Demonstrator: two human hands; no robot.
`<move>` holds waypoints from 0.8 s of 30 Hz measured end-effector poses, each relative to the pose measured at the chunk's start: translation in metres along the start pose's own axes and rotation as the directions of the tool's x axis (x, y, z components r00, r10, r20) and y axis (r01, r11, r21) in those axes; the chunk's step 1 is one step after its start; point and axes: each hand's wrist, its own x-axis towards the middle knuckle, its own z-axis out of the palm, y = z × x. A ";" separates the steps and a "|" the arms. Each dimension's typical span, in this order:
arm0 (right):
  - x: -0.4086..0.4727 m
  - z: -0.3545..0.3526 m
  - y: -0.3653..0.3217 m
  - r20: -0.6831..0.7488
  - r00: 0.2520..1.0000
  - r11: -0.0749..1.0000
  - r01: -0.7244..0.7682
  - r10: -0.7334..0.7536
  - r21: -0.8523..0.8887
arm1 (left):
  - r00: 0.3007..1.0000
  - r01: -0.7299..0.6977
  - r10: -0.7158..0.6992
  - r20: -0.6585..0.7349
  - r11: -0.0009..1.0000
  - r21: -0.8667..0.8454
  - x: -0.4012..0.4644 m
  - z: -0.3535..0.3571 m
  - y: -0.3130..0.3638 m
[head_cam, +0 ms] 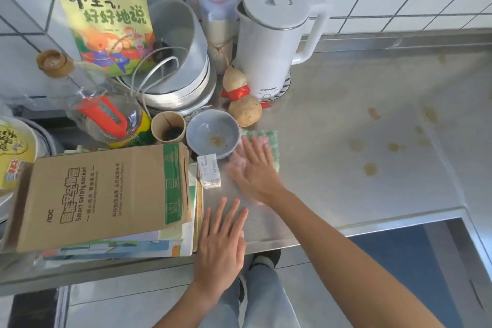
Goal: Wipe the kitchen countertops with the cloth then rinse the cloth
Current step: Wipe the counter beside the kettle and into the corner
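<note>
A green-and-pink cloth (270, 142) lies flat on the steel countertop (346, 104), just right of a grey bowl. My right hand (255, 168) presses flat on top of the cloth, fingers spread and blurred with motion. My left hand (222, 238) rests flat and open near the counter's front edge, holding nothing, beside a stack of papers. Several brown stains (370, 169) dot the countertop to the right of the cloth.
Clutter fills the left: a cardboard box (106, 194), small white box (209, 174), grey bowl (212, 133), paper cup (168, 126), oil bottle (106, 112), stacked pans (175, 61), gourd (242, 98), white kettle (274, 37), pink-capped bottle (218, 13), a picture book (106, 21).
</note>
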 end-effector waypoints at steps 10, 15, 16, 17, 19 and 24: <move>-0.055 -0.028 0.068 0.125 0.987 0.978 0.124 -0.104 -0.167 | 1.000 0.002 -0.002 0.001 1.000 -0.002 0.000 -0.002 0.001; -0.015 0.000 0.002 -0.033 0.992 0.992 -0.124 0.123 -0.031 | 1.000 0.009 -0.009 -0.001 1.000 0.009 0.000 -0.002 0.001; -0.014 0.006 -0.006 -0.036 0.996 0.996 -0.083 0.081 -0.045 | 1.000 0.008 -0.008 -0.005 1.000 0.009 0.000 -0.002 0.001; -0.018 0.011 -0.008 -0.021 1.000 0.997 -0.014 0.013 -0.071 | 1.000 0.005 -0.005 -0.008 1.000 0.011 0.000 -0.002 0.001; -0.040 0.014 0.006 0.030 0.987 0.977 0.163 -0.161 -0.140 | 1.000 0.005 -0.005 -0.009 1.000 0.012 0.000 -0.005 0.002; -0.116 -0.011 0.100 0.063 0.966 0.937 0.257 -0.249 -0.237 | 1.000 0.011 -0.011 -0.002 1.000 0.017 0.001 -0.008 0.003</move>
